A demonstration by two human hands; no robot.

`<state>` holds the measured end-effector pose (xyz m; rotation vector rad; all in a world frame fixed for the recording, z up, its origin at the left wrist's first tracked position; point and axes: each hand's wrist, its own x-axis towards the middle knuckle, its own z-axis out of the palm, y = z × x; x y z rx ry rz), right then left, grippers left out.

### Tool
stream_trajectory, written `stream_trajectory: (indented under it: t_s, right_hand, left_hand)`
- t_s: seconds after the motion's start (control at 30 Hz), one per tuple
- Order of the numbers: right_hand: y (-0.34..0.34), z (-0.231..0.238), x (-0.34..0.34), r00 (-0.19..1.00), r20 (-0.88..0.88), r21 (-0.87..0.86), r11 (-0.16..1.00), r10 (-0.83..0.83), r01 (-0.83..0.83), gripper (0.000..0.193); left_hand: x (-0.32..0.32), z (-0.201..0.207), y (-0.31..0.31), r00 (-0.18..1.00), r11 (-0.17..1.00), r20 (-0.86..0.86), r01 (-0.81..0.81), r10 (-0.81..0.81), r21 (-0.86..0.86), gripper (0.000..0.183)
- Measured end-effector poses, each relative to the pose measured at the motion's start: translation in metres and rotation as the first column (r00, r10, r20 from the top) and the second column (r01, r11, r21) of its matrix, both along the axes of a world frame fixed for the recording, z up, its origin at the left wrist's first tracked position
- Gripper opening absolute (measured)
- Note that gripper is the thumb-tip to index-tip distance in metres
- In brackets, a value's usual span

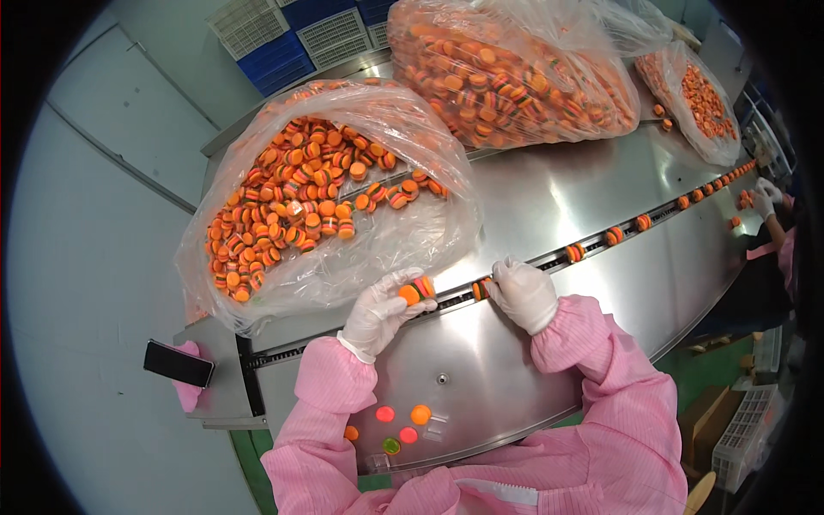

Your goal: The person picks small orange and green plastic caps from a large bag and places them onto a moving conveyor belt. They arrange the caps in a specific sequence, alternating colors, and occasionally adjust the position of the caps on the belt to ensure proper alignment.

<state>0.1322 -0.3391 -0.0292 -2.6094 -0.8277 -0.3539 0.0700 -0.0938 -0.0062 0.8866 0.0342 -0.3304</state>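
My left hand (376, 313), in a white glove, has its fingers curled round a burger-shaped gummy candy (416, 291) with orange ends and dark green, red and yellow layers. It is just left of the narrow conveyor channel (451, 300). My gloved right hand (522, 296) is closed over the channel, its fingertips against another burger-shaped candy (481, 289) standing in it. Further right, a row of the same candies (614, 236) stands spaced out along the channel. A large see-through plastic bag (412, 245) full of these candies lies open beyond my left hand.
More filled bags (524, 77) lie at the back. Loose candy discs (408, 435) and bits of plastic sit near me on the steel table (481, 378). A phone (178, 364) leans at the left end. At the far right, another person's gloved hands (764, 199) handle candies. Stacked crates (292, 39) stand behind.
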Motion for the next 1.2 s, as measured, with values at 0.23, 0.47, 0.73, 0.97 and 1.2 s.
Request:
stream_trajectory:
  t_s: [0.23,0.47,0.73,0.97,1.2]
  right_hand:
    - [0.047,0.044,-0.055,0.950,-0.154,0.375,0.905,0.273,-0.199,0.035]
    - [0.049,0.037,-0.065,0.766,-0.423,0.701,0.710,0.484,-0.061,0.018]
    - [0.058,0.043,-0.077,0.615,-0.654,0.657,0.733,0.441,0.173,0.014]
    - [0.059,0.027,-0.078,0.852,-0.250,0.516,0.808,0.459,-0.284,0.028]
    - [0.066,0.045,-0.056,0.650,-0.358,0.543,0.716,0.670,-0.439,0.033]
  left_hand:
    - [-0.031,-0.002,-0.026,0.999,0.980,0.037,-0.003,-0.004,0.197,0.049]
    - [-0.062,0.002,-0.023,0.999,0.975,0.023,-0.029,0.024,0.221,0.051]
    - [-0.079,0.010,-0.033,0.981,0.841,0.038,-0.181,0.188,0.510,0.048]
    - [-0.086,-0.002,-0.036,0.995,0.880,0.033,-0.100,0.096,0.464,0.047]
    - [-0.097,-0.012,-0.018,1.000,0.998,-0.013,0.000,0.001,0.056,0.047]
